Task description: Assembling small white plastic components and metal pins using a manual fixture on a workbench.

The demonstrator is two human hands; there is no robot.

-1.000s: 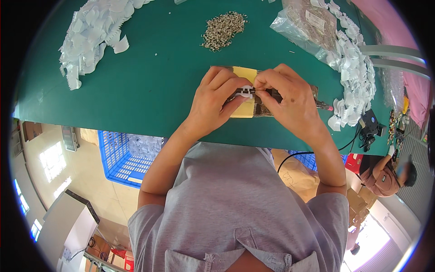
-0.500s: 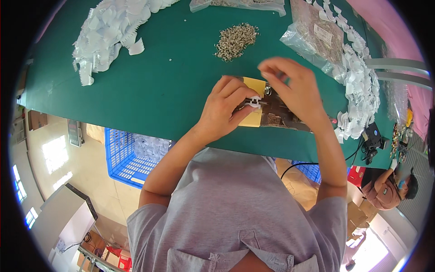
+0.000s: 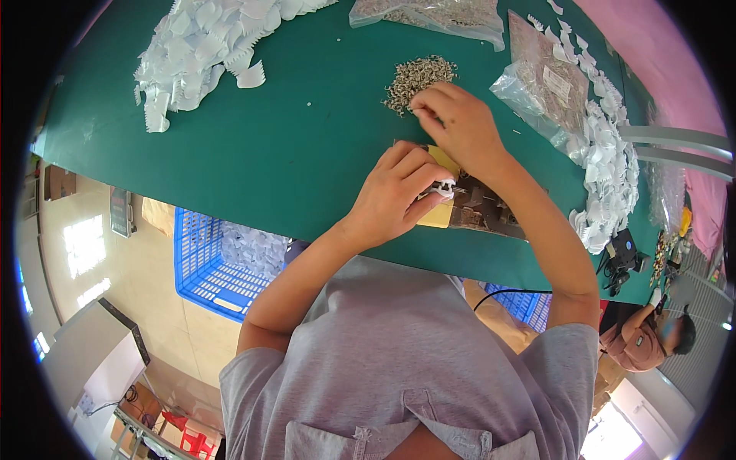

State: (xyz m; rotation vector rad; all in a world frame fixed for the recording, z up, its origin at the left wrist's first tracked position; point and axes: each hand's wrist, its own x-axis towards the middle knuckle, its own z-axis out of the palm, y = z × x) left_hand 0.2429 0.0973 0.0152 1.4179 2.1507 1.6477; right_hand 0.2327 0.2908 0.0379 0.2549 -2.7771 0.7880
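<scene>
My left hand [image 3: 399, 192] pinches a small white plastic piece [image 3: 443, 188] with a thin metal pin, held against a yellow block [image 3: 441, 211] and a brown metal fixture [image 3: 483, 211] at the near edge of the green table [image 3: 291, 138]. Farther out, my right hand [image 3: 456, 123] has its fingertips drawn together at the edge of a heap of small metal parts [image 3: 418, 75]. Whether it holds one of them is hidden by the fingers.
White plastic strips are piled at the far left [image 3: 203, 38] and along the right side [image 3: 609, 169]. Clear bags of parts [image 3: 429, 11] lie at the far edge. A blue crate [image 3: 230, 261] stands below the table. Another person [image 3: 652, 337] sits at lower right.
My right hand has left the fixture and reached away to the heap of metal parts. My left hand has stayed on the white piece. The view has shifted, so the table appears lower in the picture.
</scene>
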